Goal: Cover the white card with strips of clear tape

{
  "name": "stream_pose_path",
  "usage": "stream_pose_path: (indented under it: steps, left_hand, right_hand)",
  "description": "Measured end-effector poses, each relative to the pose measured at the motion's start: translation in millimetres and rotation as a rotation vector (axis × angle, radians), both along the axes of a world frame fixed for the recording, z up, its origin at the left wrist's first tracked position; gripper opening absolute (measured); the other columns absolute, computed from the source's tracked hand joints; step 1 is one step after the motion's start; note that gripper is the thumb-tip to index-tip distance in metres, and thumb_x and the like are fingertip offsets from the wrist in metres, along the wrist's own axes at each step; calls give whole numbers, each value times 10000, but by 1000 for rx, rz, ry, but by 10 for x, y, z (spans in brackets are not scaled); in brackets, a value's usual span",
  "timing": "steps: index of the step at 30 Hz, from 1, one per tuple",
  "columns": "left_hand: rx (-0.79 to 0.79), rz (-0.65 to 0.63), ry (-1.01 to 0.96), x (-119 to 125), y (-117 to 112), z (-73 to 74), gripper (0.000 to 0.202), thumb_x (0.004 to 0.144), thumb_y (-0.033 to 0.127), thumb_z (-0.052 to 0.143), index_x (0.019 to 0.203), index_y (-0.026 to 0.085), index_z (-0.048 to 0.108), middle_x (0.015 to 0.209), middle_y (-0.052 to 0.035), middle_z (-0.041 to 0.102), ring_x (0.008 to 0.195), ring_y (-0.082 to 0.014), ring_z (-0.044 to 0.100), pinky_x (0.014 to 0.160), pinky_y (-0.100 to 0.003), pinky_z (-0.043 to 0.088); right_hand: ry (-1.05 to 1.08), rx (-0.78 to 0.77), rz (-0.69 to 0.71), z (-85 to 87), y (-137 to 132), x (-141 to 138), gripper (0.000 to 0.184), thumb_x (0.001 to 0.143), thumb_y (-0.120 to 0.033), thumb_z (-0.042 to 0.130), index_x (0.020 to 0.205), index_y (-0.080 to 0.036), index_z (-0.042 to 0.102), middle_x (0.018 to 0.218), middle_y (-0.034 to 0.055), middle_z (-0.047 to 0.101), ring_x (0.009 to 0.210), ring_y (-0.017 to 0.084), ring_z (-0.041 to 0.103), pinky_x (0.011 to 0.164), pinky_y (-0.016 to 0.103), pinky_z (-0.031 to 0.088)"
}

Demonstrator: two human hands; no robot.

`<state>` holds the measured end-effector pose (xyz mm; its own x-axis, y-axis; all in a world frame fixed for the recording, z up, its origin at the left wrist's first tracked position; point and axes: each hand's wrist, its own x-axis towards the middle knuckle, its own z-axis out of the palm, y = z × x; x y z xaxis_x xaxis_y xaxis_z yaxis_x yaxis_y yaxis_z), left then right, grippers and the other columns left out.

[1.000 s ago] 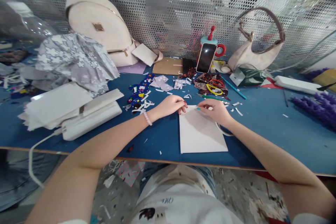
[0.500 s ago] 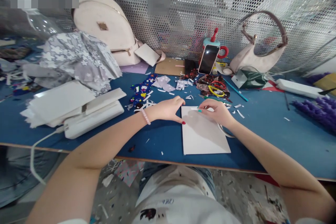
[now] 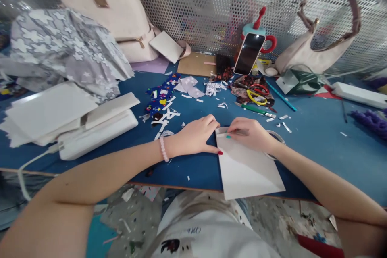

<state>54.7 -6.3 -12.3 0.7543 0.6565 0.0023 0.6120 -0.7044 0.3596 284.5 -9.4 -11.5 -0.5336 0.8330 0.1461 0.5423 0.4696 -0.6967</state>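
A flat white board lies on the blue table, its near edge sticking out past the table edge. My left hand grips its upper left side, thumb on the left edge and curled fingers at the top corner. Along the top edge runs a pale strip of tape. My right hand is closed in a pinch over that strip, its fingertips partly hidden. A roll of tape sits under my right wrist, partly covered.
Paper scraps, a green craft knife and yellow-handled scissors lie beyond my hands. A phone leans on a cup. White sheets and a white device are at left. Behind stand a backpack and a handbag.
The board has shifted toward me and now overhangs the table edge. Both hands stay at its top, and the strip now lies closer along the top edge. The camera view has tilted lower.
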Motion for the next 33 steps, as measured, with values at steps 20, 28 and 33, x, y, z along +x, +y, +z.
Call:
stream_pose_path:
  steps: [20, 28, 33]
  left_hand:
    - [49, -10, -39, -22, -5, -65, 681, 776, 606, 733, 1200, 112, 532, 1176, -123, 548, 1036, -275, 589, 840, -359, 497]
    - [56, -75, -146, -162, 9, -148, 539, 908, 455, 650, 1291, 101, 513, 1257, -146, 566, 1127, -262, 574, 951, -376, 493]
    - [161, -211, -127, -326, 4, -133, 476, 967, 384, 577, 1351, 113, 500, 1392, -150, 548, 1250, -287, 506, 1000, -428, 469]
  right_hand:
    - [-86, 106, 10, -22, 23, -13, 120, 819, -167, 605, 763, -200, 707, 812, 42, 664, 721, 150, 623, 619, 259, 483]
    - [-82, 164, 52, -7, 23, -16, 129, 873, -198, 608, 789, -193, 706, 820, 48, 666, 733, 145, 631, 656, 262, 504]
    - [-127, 194, 71, -6, 7, -13, 164, 914, -215, 578, 809, -200, 702, 827, 57, 670, 788, 167, 638, 680, 286, 517]
